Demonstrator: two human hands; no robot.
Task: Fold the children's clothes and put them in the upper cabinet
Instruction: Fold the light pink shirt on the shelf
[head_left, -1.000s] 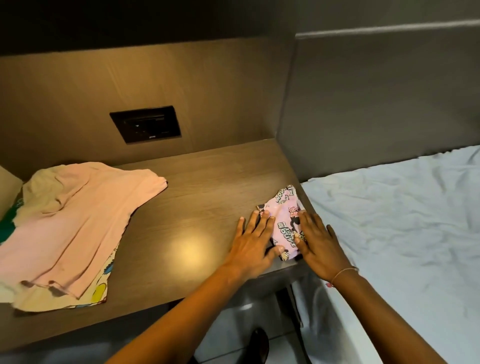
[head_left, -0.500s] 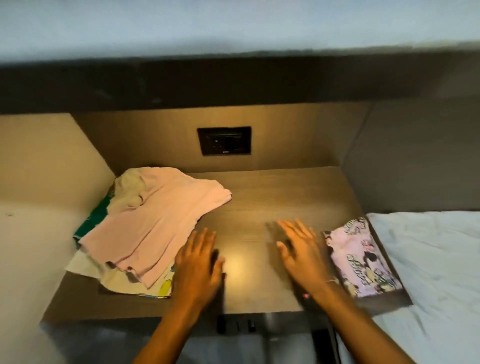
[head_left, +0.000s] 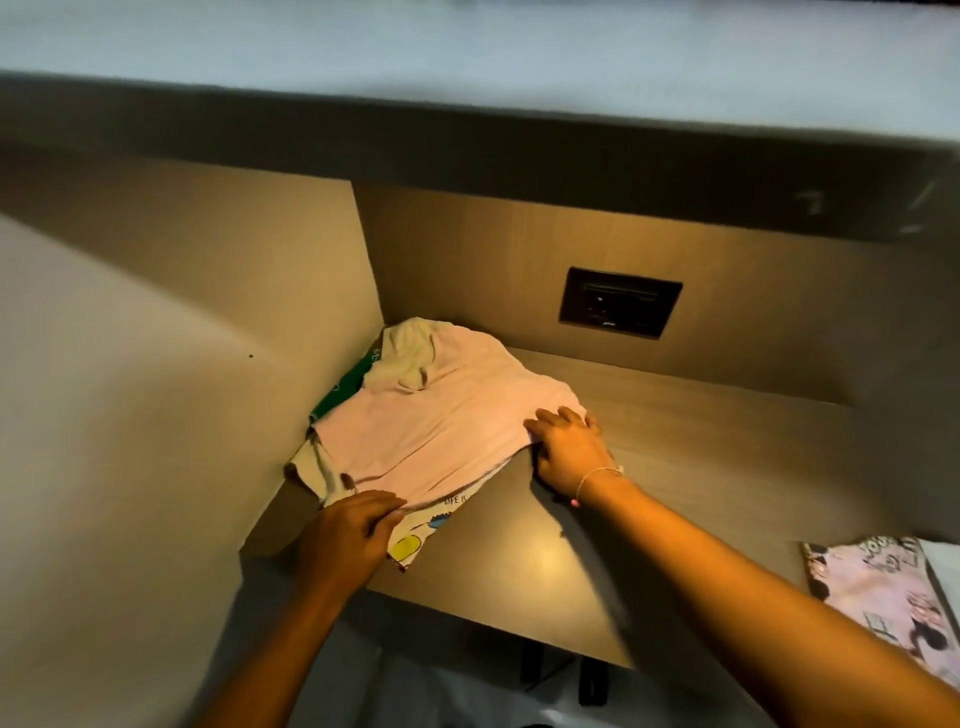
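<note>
A pink shirt (head_left: 441, 415) lies on top of a pile of children's clothes in the left back corner of the wooden shelf (head_left: 675, 447). Under it show a cream printed garment (head_left: 415, 540) and a green one (head_left: 345, 387). My left hand (head_left: 353, 535) grips the pink shirt's near hem. At the shirt's right edge, my right hand (head_left: 569, 449) has its fingers curled over the fabric. A folded pink printed garment (head_left: 883, 597) lies at the shelf's right end, apart from both hands.
A dark socket panel (head_left: 621, 302) sits in the back wall. A side wall (head_left: 156, 415) closes the left. The dark underside of an upper unit (head_left: 467, 150) hangs overhead. A white bed sheet (head_left: 943, 558) shows at the far right.
Both hands left the folded pink printed garment, crossed the shelf to the left and took hold of the pink shirt on the pile. The view swung left and up.
</note>
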